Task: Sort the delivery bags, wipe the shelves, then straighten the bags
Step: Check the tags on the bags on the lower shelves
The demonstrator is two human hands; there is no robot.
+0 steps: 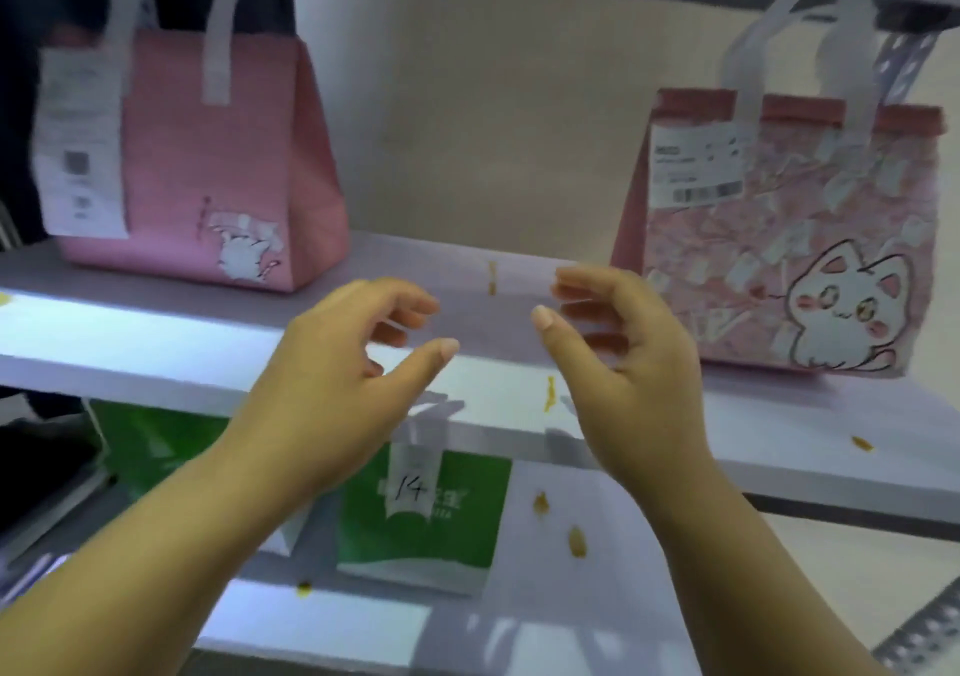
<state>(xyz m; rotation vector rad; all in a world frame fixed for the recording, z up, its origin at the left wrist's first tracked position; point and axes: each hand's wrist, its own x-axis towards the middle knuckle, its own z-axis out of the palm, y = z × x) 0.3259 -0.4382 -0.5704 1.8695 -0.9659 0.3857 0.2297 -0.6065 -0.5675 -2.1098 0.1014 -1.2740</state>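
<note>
Pink bag [208,156] and cat-print bag [779,239] upright on the upper shelf [130,332], neither gripped.
Your left hand [332,379] and right hand [623,363] hover between them at the shelf edge; fingers [410,301] loosely curved, holding nothing. Green bag [426,519] stands on the lower shelf [597,613].

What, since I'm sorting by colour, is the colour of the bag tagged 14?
The bag is green; head view.

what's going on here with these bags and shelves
A person's left hand and right hand hover empty, fingers loosely curled, over the upper shelf, between the left pink bag and the right pink bag. A green bag tagged 14 sits on the lower shelf. Yellow-brown smears mark both shelves, so wiping looks undone.
</note>
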